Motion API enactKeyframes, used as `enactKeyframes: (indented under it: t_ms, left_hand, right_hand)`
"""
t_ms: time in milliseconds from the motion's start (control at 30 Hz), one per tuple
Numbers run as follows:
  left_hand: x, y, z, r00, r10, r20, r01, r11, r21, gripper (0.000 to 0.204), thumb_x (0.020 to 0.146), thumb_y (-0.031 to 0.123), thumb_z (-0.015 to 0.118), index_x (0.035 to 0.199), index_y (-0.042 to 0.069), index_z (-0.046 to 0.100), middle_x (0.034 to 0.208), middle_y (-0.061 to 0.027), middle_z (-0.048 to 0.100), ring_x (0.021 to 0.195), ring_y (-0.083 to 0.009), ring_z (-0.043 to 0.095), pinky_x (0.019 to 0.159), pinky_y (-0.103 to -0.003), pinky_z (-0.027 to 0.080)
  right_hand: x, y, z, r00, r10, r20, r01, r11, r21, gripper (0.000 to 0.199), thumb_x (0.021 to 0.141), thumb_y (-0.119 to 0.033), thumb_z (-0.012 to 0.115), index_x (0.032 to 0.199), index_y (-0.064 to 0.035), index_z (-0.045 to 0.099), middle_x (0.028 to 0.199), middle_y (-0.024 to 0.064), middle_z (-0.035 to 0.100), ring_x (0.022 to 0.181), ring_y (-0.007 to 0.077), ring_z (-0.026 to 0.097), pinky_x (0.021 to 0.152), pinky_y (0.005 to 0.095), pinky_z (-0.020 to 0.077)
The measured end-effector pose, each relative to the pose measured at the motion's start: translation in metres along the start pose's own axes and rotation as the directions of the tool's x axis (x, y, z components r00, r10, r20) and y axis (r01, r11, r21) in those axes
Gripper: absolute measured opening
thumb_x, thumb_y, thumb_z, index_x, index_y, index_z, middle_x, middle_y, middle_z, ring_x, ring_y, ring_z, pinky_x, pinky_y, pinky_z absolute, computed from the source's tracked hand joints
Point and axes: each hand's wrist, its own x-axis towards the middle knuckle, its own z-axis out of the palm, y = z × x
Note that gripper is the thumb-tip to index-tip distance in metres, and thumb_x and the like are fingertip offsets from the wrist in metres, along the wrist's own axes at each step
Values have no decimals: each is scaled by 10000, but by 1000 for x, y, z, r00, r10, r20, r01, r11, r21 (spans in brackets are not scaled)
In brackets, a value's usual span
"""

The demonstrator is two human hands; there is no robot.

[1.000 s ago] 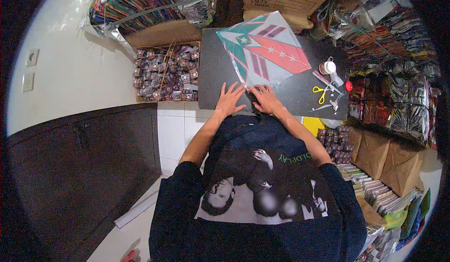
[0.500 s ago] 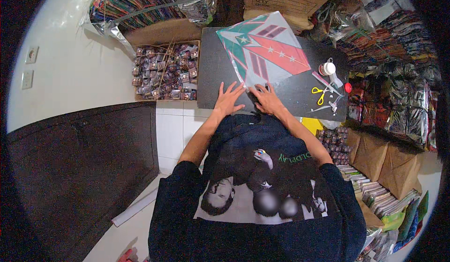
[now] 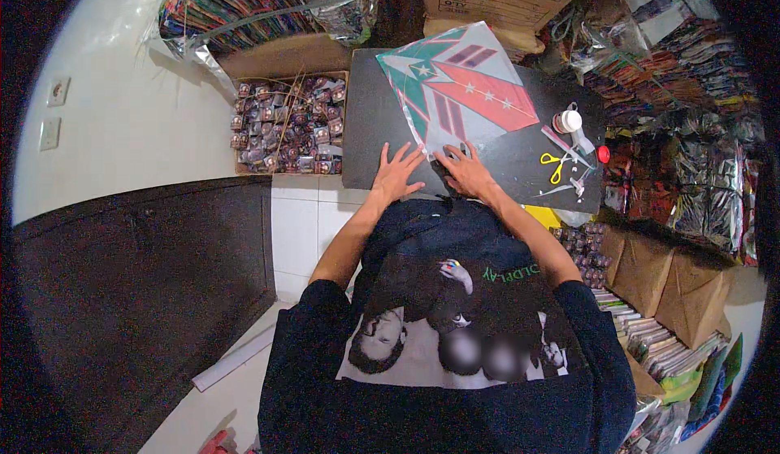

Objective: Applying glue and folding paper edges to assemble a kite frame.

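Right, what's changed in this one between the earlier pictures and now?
The right hand has eased slightly to the person's right, away from the left hand; nothing is visibly taken up or let go. The left hand, the kite, the yellow scissors and the white bottle stay put.
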Motion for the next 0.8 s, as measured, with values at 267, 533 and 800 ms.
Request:
enactKeyframes:
  t_ms: [267,533,800]
  left_hand:
    - [3,-16,-13,995,81,58,-86,994,75,770,812,597,624,1439,186,449,1568,0,319,1456,-236,250,1171,-603,124]
    - [8,-36,-31,990,85,116,-95,992,79,756,750,561,708,1358,153,518,1594,-31,251,1460,-279,226,1177,-578,143]
    - [2,-37,-20,996,-7,83,6,1000,4,772,712,576,745,1375,261,505,1621,-41,164,1438,-360,221,1152,-619,168]
  right_hand:
    - [-7,7,-16,985,143,-96,-129,983,132,704,867,-259,659,1475,-117,334,1313,160,544,1299,300,451,1131,543,251]
    - [-2,1,-9,986,164,-15,-157,960,231,718,840,-229,677,1468,-137,341,1327,150,529,1291,306,459,1109,541,295]
    - [24,-21,4,997,-80,5,77,973,216,785,823,-226,698,1494,-131,301,1359,172,515,1333,338,421,1100,594,298]
